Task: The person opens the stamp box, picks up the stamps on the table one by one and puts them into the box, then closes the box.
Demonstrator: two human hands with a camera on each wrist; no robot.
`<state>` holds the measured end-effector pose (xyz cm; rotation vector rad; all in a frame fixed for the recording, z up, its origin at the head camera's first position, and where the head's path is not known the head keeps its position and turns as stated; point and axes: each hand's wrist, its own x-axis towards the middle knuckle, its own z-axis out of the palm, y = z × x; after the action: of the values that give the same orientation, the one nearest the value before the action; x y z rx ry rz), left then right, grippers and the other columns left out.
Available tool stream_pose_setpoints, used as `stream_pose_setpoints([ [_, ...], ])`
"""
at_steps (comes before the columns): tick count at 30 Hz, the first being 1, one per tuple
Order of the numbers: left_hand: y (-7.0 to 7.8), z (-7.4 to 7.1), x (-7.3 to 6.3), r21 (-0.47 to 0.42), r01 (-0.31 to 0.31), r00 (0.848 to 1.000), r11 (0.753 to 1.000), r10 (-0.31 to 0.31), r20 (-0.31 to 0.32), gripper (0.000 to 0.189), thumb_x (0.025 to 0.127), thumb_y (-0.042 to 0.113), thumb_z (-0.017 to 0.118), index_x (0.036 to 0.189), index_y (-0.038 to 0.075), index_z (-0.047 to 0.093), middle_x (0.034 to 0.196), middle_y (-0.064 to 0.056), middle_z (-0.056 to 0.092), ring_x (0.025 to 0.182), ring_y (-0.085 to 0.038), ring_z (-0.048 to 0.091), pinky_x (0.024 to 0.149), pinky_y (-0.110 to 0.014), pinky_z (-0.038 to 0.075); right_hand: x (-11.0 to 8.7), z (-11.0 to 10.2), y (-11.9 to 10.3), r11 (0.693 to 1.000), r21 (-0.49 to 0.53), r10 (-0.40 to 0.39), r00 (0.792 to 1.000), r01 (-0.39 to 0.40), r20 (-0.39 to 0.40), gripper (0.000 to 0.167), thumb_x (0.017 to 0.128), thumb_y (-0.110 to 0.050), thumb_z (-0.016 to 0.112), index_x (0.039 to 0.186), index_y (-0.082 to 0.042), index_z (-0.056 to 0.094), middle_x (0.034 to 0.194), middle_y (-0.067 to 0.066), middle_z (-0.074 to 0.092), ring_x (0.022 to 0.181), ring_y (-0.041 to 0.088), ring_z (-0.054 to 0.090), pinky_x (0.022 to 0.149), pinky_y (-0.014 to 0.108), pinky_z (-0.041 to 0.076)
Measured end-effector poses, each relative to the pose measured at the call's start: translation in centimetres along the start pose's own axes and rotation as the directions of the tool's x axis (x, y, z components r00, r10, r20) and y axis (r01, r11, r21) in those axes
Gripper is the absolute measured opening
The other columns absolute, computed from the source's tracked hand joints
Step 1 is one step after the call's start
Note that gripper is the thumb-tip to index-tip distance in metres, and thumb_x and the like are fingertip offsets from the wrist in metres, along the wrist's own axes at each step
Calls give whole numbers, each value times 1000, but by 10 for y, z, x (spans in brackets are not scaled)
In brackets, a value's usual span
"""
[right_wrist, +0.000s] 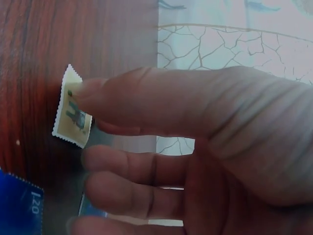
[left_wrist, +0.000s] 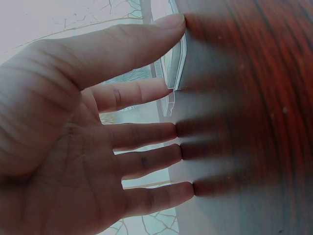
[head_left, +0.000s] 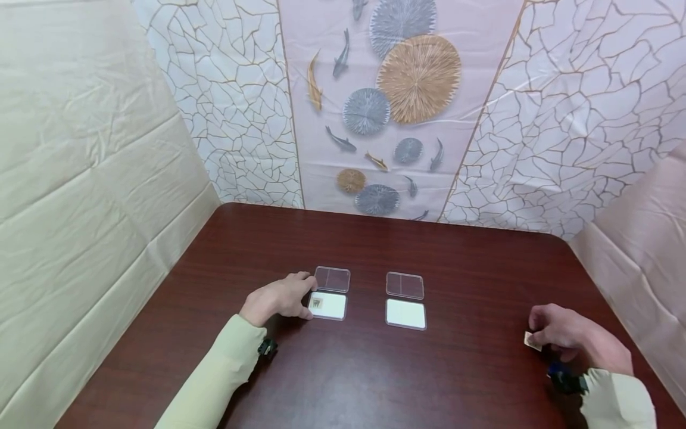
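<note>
My left hand (head_left: 281,295) lies at the left side of a clear plastic case with a white insert (head_left: 333,305); a small dark-printed stamp (head_left: 317,303) lies at the insert's left end. In the left wrist view the thumb (left_wrist: 168,23) touches the case's edge and the other fingers reach straight down to the table. Far to the right, my right hand (head_left: 568,333) pinches a cream stamp with perforated white edges (right_wrist: 73,115) between thumb and index finger, just over the table. Its other fingers are loosely bent.
Behind the left case lies a clear lid (head_left: 332,279). To its right are a second white-insert case (head_left: 405,314) and another clear lid (head_left: 404,286). A blue stamp (right_wrist: 19,205) marked 120 lies below the right hand. Patterned cloth (head_left: 375,149) hangs behind the dark wooden table (head_left: 332,381).
</note>
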<state>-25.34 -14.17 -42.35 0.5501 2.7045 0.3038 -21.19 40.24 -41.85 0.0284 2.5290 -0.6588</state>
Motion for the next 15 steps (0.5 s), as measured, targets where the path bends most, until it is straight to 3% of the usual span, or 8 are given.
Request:
stream_pose_setpoints([
  [6, -1, 1, 0, -4, -4, 1000, 1000, 4, -5, 49, 80, 29, 81, 119, 16, 55, 131, -9, 50, 106, -23, 48, 88, -39, 46, -1, 2, -2, 1000, -23, -1, 1000, 1, -21, 22, 83, -14, 75, 80, -8, 54, 63, 2, 51, 56, 16, 46, 47, 35, 50],
  [15, 0, 1, -1, -2, -4, 1000, 1000, 4, -7, 48, 80, 29, 81, 118, 17, 55, 132, -8, 50, 107, -23, 48, 88, -38, 45, -1, 4, 0, 996, -54, -74, 995, 71, -63, 22, 79, -9, 73, 76, -9, 52, 60, 1, 48, 55, 17, 46, 45, 31, 45],
])
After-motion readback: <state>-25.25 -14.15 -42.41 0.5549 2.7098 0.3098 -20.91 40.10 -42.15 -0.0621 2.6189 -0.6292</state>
